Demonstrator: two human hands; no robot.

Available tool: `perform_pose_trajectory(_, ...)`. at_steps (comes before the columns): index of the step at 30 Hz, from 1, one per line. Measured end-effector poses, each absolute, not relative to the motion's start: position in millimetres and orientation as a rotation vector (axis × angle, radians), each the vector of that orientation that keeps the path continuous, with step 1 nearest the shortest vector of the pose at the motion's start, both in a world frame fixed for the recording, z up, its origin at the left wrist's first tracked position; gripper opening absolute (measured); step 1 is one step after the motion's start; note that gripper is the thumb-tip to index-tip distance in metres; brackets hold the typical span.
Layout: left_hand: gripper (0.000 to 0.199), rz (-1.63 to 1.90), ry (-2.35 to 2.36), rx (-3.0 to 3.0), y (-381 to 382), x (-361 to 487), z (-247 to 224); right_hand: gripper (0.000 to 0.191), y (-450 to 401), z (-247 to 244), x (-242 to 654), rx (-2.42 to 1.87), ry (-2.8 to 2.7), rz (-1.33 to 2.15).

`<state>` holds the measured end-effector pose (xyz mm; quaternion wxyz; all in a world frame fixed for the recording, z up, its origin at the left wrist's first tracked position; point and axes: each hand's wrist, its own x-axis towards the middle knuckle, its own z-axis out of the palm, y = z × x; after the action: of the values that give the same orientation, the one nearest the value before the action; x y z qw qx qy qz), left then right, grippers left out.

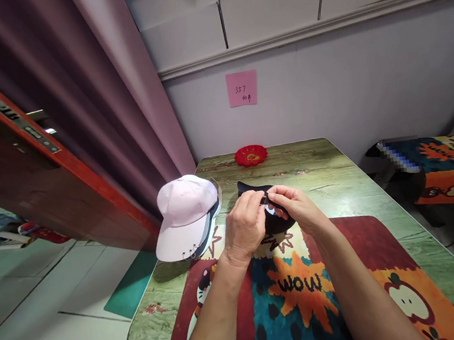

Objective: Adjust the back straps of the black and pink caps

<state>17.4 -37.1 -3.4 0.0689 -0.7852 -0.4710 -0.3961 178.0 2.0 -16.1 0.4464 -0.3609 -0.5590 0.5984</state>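
A black cap (278, 224) lies over the far part of the patterned mat, between my hands. My left hand (246, 220) pinches a narrow strap-like part of it from the left. From the right, my right hand (294, 206) pinches the same part, its fingertips almost touching the left ones. A small pale opening shows just below the fingertips. The fingers cover much of the strap, so its fastening cannot be made out. Left of my hands rests a pale pink cap (187, 200), stacked on darker caps, with small metal rings at the brim edge.
A red scalloped dish (251, 155) stands at the table's back edge. The colourful mat (301, 288) covers the near part of the wood-patterned table (313, 161). A curtain (133, 93) and a red-edged door (53, 154) are at left; a covered seat (447, 163) is at right.
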Motion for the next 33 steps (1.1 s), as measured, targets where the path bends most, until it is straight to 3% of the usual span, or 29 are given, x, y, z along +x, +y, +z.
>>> perform_pose_trajectory(5,0.031,-1.067,-1.398,-2.376,-35,18,-6,0.036,1,-13,179,-0.884,-1.365,1.463)
perform_pose_trajectory(17,0.009,-1.883,-1.778,-2.306,-23,14,-17,0.041,4,-20,176,-0.896,-1.248,1.506)
perform_pose_trajectory(21,0.032,-1.862,-1.766,-2.388,-21,13,-19,0.043,4,-19,175,-0.907,-1.260,1.517)
perform_pose_trajectory(26,0.019,-1.781,-1.667,-2.445,-21,10,-18,0.042,2,-14,174,-0.925,-1.284,1.511)
perform_pose_trajectory(33,0.017,-1.917,-1.628,-2.410,-20,9,-23,0.040,2,-16,175,-0.899,-1.287,1.512)
